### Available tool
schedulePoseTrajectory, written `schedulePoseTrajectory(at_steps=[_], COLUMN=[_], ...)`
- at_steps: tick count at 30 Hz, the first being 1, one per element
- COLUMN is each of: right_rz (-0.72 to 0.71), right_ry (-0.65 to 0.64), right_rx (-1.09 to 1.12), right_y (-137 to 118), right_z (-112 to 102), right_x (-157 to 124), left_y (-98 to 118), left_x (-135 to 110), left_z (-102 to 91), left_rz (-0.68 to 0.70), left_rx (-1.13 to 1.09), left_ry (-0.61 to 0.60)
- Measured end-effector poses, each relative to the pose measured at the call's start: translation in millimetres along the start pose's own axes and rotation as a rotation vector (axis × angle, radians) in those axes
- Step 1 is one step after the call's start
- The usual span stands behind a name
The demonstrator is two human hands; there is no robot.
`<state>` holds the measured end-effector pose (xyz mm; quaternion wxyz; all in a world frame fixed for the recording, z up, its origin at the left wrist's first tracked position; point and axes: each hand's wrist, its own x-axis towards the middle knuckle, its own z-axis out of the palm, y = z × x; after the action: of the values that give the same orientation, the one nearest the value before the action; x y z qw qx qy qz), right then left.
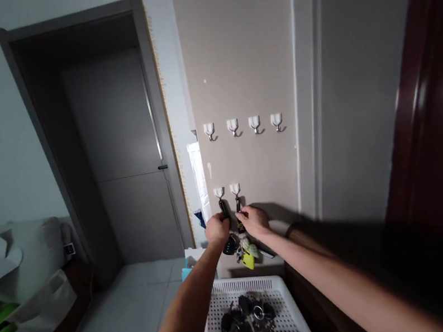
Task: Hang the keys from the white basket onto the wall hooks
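Note:
Two bunches of keys hang from the lower pair of white wall hooks. My left hand (217, 229) is closed at the black strap (223, 207) under the left hook (219, 192); a dark car key (230, 245) dangles below it. With fingers pinched, my right hand (255, 221) grips the other black strap (240, 224), which hangs from the right hook (235, 188). Beneath that hand are a bright yellow-green tag (249, 261), a pale green charm (249, 247) and some keys. My fingers partly hide both straps.
Several hooks (254, 122) form an upper row on the beige panel (243, 43). Below my hands, a white perforated basket (291, 313) holds a pile of keys (247, 320). A grey door (112, 122) and a cluttered sofa (42, 241) are to the left; a dark red surface (426, 97) stands right.

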<state>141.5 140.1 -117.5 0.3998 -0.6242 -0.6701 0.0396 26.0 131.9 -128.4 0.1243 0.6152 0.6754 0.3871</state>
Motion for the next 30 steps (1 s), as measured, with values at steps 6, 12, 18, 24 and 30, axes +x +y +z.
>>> schedulePoseTrajectory(at_steps=[6, 12, 18, 24, 30], right_rz=[-0.102, -0.129, 0.038, 0.075, -0.087], right_ry=[0.103, -0.018, 0.011, -0.011, 0.121], right_rx=[0.061, 0.049, 0.101, 0.321, 0.382], right_y=[-20.7, -45.5, -19.3, 7.6, -19.8], right_z=[-26.9, -47.3, -23.5, 12.1, -5.4], right_x=[2.6, 12.3, 4.0, -3.9, 1.6], left_y=[12.5, 35.4, 13.8, -34.7, -88.5], left_x=[0.2, 3.6, -27.3, -84.5, -114.5], left_z=[-32.7, -54.8, -41.4, -23.5, 6.4], left_rz=[0.129, 0.228, 0.136, -0.127, -0.181], left_rx=[-0.117, -0.233, -0.401, -0.735, -0.538], left_ry=[0.044, 0.042, -0.133, -0.248, -0.265])
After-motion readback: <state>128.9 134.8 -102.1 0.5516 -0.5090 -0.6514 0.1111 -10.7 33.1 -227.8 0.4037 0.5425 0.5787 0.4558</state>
